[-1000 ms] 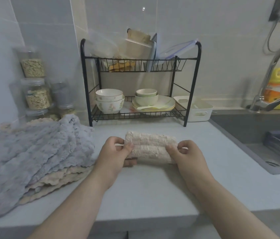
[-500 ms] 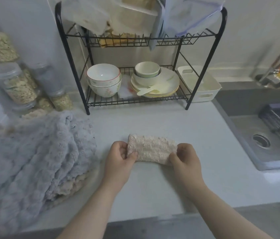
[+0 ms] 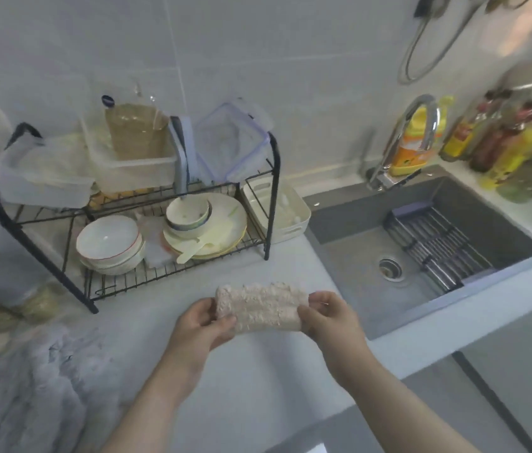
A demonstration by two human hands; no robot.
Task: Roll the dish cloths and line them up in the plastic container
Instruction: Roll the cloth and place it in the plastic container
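Observation:
A rolled beige dish cloth (image 3: pixel 258 307) is held just above the grey countertop (image 3: pixel 258 380), in the middle of the view. My left hand (image 3: pixel 201 325) grips its left end and my right hand (image 3: pixel 326 317) grips its right end. A pile of grey and beige dish cloths (image 3: pixel 29 387) lies at the lower left. The white plastic container (image 3: pixel 291 220) stands behind the right leg of the dish rack, next to the sink, and looks empty.
A black wire dish rack (image 3: pixel 127 223) with bowls, plates and plastic boxes stands at the back. The grey sink (image 3: pixel 421 256) with a drain rack and tap (image 3: pixel 415 135) is at the right. Bottles line the far right; jars stand at the left.
Both hands have lifted the rolled cloth off the counter and carried it slightly right. My head has risen and tilted, so the sink and container show more fully.

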